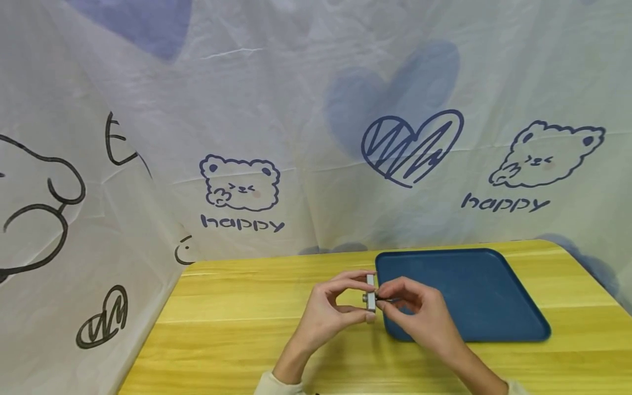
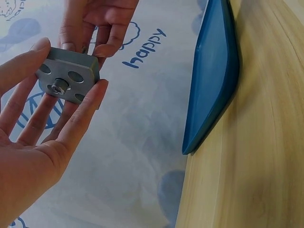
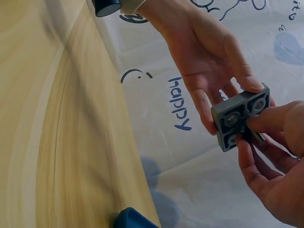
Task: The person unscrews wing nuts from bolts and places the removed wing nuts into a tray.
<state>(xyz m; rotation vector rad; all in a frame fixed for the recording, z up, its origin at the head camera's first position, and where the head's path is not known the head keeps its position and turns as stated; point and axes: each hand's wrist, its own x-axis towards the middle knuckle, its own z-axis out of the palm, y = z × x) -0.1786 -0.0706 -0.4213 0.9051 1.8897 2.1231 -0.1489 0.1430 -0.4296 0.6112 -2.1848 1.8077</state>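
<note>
A grey square block (image 2: 71,71) has round holes near its corners, and a metal bolt head (image 2: 60,86) stands out from the middle of one face. My left hand (image 1: 328,302) grips the block by opposite edges, between thumb and fingers. On the recessed back face, the fingertips of my right hand (image 1: 417,307) pinch at the middle, round a threaded metal bolt shank (image 3: 258,136) that shows between them. Those fingertips cover most of the part they hold; whether a nut is there I cannot tell. The block is held upright above the table.
A blue tray (image 1: 464,296) lies on the yellow wood-grain table (image 1: 222,318), behind and to the right of the hands. White cloth (image 1: 306,137) with printed drawings hangs at the back and left. A dark cylindrical object (image 3: 107,6) shows by the left sleeve.
</note>
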